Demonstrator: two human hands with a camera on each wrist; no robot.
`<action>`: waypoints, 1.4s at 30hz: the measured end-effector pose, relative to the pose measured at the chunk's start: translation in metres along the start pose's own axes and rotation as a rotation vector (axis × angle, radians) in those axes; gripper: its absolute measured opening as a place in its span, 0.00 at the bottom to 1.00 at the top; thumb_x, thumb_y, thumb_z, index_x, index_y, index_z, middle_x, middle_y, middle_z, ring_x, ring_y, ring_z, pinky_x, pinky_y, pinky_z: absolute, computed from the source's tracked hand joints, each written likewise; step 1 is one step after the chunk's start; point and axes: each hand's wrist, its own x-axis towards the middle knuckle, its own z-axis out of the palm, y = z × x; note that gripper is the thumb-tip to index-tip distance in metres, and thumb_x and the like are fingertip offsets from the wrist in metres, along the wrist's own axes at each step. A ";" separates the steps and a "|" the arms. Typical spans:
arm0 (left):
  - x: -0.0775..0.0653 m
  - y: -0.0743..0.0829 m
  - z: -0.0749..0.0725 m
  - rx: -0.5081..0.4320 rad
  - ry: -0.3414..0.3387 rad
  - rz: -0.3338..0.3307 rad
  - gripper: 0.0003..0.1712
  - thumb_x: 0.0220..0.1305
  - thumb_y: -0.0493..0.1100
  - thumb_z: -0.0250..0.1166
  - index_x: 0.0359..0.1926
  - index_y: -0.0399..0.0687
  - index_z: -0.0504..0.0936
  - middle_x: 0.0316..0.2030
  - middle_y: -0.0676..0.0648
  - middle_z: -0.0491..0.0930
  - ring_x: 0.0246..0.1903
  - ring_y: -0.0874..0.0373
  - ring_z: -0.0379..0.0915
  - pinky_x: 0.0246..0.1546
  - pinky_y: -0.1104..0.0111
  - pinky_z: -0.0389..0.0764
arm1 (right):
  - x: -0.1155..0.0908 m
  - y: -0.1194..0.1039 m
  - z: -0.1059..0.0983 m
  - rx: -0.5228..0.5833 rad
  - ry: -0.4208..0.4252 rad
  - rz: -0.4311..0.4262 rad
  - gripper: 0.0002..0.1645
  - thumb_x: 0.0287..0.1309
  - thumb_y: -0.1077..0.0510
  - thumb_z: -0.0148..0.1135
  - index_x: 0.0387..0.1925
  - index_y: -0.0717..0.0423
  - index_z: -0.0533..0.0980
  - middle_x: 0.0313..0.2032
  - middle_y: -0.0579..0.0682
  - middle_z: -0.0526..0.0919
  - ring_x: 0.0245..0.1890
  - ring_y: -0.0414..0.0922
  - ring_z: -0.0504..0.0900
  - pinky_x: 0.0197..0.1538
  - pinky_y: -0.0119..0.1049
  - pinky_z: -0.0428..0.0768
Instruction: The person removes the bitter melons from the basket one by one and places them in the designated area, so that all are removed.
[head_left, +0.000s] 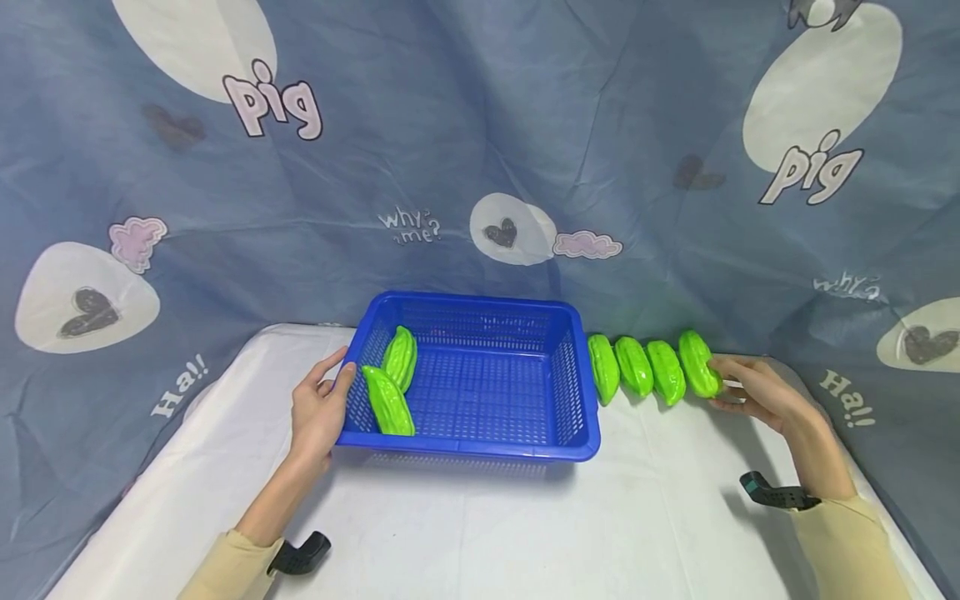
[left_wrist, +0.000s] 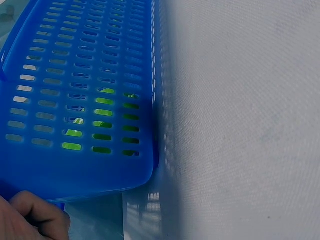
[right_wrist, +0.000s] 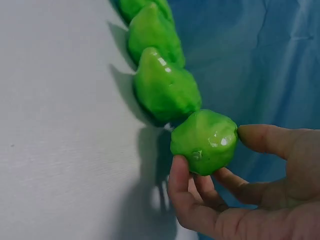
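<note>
A blue plastic basket (head_left: 480,450) with slotted walls stands on the white table. My left hand (head_left: 318,408) grips its left rim, thumb over the edge and fingers curled beneath; some of those fingers (left_wrist: 42,212) show in the left wrist view. Inside the basket's left end lie two glossy green ribbed gourds that look like bitter melons, one bitter melon (head_left: 400,358) behind another (head_left: 388,404). At the right, my right hand (head_left: 761,392) pinches a bitter melon (right_wrist: 205,142) between thumb and fingers, seemingly just off the table.
Three more bitter melons stand in a row right of the basket: one (head_left: 603,369) close against its wall, one (head_left: 634,367) in the middle, one (head_left: 666,372) nearest my right hand. A blue printed cloth (head_left: 435,167) hangs behind the white table (head_left: 525,533).
</note>
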 end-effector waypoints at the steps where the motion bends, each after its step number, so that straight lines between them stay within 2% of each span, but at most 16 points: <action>1: 0.000 0.000 0.000 -0.002 -0.002 -0.003 0.30 0.84 0.56 0.57 0.80 0.57 0.71 0.31 0.58 0.83 0.28 0.68 0.78 0.29 0.73 0.80 | 0.001 0.002 0.001 0.002 0.001 0.007 0.47 0.87 0.42 0.42 0.81 0.77 0.46 0.64 0.57 0.68 0.47 0.30 0.83 0.58 0.37 0.88; 8: 0.000 0.000 0.000 0.002 0.000 -0.005 0.29 0.84 0.57 0.57 0.80 0.60 0.71 0.35 0.55 0.85 0.30 0.68 0.80 0.31 0.73 0.81 | 0.005 0.007 0.003 0.012 0.020 0.053 0.43 0.87 0.43 0.43 0.78 0.77 0.52 0.57 0.51 0.69 0.44 0.35 0.82 0.55 0.36 0.89; 14: 0.001 0.003 0.000 0.008 0.005 -0.014 0.29 0.84 0.57 0.56 0.80 0.61 0.71 0.32 0.57 0.83 0.29 0.68 0.78 0.30 0.73 0.80 | 0.005 0.005 0.006 -0.004 0.029 0.073 0.44 0.87 0.44 0.41 0.80 0.78 0.49 0.56 0.50 0.69 0.43 0.36 0.81 0.56 0.36 0.89; 21: 0.002 0.002 -0.001 0.004 -0.007 -0.015 0.30 0.84 0.57 0.57 0.80 0.61 0.70 0.30 0.59 0.82 0.28 0.69 0.77 0.30 0.73 0.79 | 0.007 0.004 0.008 -0.010 0.046 0.092 0.47 0.86 0.41 0.43 0.80 0.78 0.49 0.53 0.54 0.65 0.41 0.38 0.80 0.54 0.36 0.89; 30: 0.002 0.000 -0.001 -0.007 -0.012 -0.017 0.30 0.84 0.57 0.57 0.80 0.61 0.70 0.31 0.59 0.83 0.29 0.68 0.78 0.30 0.73 0.80 | 0.005 0.001 0.011 -0.041 0.055 0.109 0.51 0.85 0.37 0.43 0.81 0.77 0.48 0.53 0.52 0.69 0.43 0.36 0.82 0.52 0.37 0.90; 33: 0.002 0.000 -0.001 -0.008 -0.008 -0.017 0.29 0.84 0.57 0.57 0.80 0.61 0.71 0.32 0.58 0.83 0.29 0.68 0.78 0.29 0.73 0.80 | 0.003 0.001 0.008 -0.089 0.067 0.117 0.50 0.85 0.36 0.42 0.81 0.76 0.49 0.57 0.55 0.71 0.43 0.33 0.82 0.51 0.38 0.90; 35: 0.002 0.000 -0.002 -0.007 -0.009 -0.016 0.29 0.84 0.57 0.57 0.80 0.61 0.71 0.31 0.58 0.83 0.28 0.68 0.78 0.29 0.73 0.80 | 0.001 0.000 0.007 -0.133 0.090 0.120 0.50 0.85 0.36 0.40 0.82 0.74 0.50 0.62 0.65 0.72 0.43 0.30 0.81 0.51 0.37 0.89; 38: 0.002 -0.001 -0.002 -0.007 -0.014 -0.012 0.30 0.84 0.57 0.57 0.80 0.60 0.70 0.30 0.60 0.82 0.28 0.68 0.78 0.29 0.73 0.79 | -0.002 -0.001 0.005 -0.190 0.141 0.115 0.49 0.85 0.36 0.38 0.83 0.72 0.50 0.74 0.75 0.63 0.43 0.25 0.78 0.51 0.37 0.86; 40: 0.002 -0.001 -0.002 -0.007 -0.017 -0.013 0.30 0.84 0.57 0.57 0.80 0.60 0.70 0.29 0.61 0.82 0.27 0.69 0.77 0.29 0.73 0.78 | -0.004 -0.003 0.005 -0.206 0.181 0.103 0.48 0.85 0.37 0.37 0.83 0.71 0.49 0.80 0.75 0.55 0.43 0.23 0.76 0.53 0.36 0.85; 42: 0.002 -0.001 -0.003 -0.010 -0.018 -0.014 0.30 0.83 0.57 0.57 0.80 0.60 0.70 0.29 0.61 0.82 0.27 0.69 0.77 0.29 0.73 0.78 | -0.005 -0.007 0.006 -0.198 0.212 0.086 0.49 0.85 0.36 0.38 0.84 0.71 0.47 0.81 0.75 0.52 0.44 0.22 0.74 0.54 0.36 0.84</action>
